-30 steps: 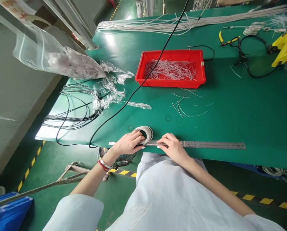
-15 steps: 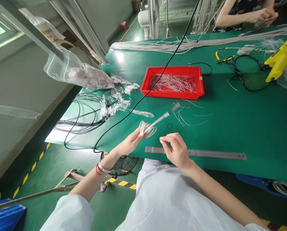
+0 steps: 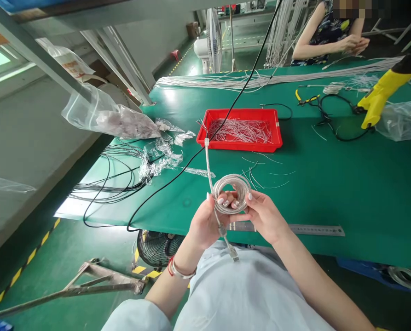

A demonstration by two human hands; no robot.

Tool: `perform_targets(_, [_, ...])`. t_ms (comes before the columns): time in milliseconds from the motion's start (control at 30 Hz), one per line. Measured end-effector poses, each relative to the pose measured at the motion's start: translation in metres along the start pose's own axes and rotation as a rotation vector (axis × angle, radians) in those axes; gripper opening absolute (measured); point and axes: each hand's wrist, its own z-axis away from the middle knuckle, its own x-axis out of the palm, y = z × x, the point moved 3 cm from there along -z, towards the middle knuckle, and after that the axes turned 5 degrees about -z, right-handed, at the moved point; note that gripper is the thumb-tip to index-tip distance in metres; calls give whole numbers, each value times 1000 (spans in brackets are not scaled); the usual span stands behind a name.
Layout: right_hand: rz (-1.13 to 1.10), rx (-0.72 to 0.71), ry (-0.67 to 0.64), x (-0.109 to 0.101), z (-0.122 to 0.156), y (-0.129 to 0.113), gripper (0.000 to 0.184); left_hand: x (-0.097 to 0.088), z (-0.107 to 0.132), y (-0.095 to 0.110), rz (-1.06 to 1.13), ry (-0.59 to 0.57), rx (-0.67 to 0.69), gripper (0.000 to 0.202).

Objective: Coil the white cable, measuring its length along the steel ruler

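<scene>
A coiled, pale USB cable is held between my two hands above the front edge of the green table. My left hand grips the coil's left side, with fingertips showing through the ring. On the right side, my right hand pinches the coil between thumb and fingers. One cable end with a pale sleeve and thin bare wires points away toward the red tray. The USB plug hangs below the coil, over my clothing. Partly behind my hands lies a steel ruler.
Clipped wires fill a red tray; several more lie before it. Left are black cables and clear plastic wrap. A black cord crosses the view. Yellow-handled pliers and a yellow tool lie right. A co-worker sits opposite.
My right hand has moved from beside the cable onto the coil. The coil has turned to face me, its wire end now pointing away and its plug hanging down. The view has shifted slightly.
</scene>
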Motion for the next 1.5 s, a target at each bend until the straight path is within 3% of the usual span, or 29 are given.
perform_targets(300, [-20, -68, 37, 2, 5, -2, 33, 1, 1, 3, 92, -45, 59, 37])
perform_targets(467, [4, -108, 17, 6, 5, 0, 25, 3, -2, -3, 90, 32, 86, 38])
perform_targets(600, [167, -163, 64, 3, -1, -8, 28, 2, -4, -8, 33, 64, 180, 36])
perform_targets(767, [474, -34, -116, 5, -23, -36, 37, -16, 6, -13, -109, 218, 227, 35])
perform_targets(900, [819, 106, -250, 18, -39, -64, 40, -37, 27, -13, -209, 218, 160, 39])
perform_targets(1067, [1205, 204, -447, 43, -51, -89, 39, -60, 62, -6, -574, 132, -114, 44])
perform_targets(1167, [1348, 247, -548, 53, -63, -76, 40, -78, 79, -6, -818, 185, -264, 40])
perform_targets(1300, [1404, 256, -608, 51, -84, -23, 41, -112, 95, -10, -1191, 448, -418, 36])
perform_targets(1433, [1495, 210, -573, 38, -98, 27, 38, -132, 110, -11, -1441, 578, -641, 30])
perform_targets(1500, [1517, 191, -558, 33, -103, 41, 37, -132, 109, -9, -1470, 624, -604, 31])
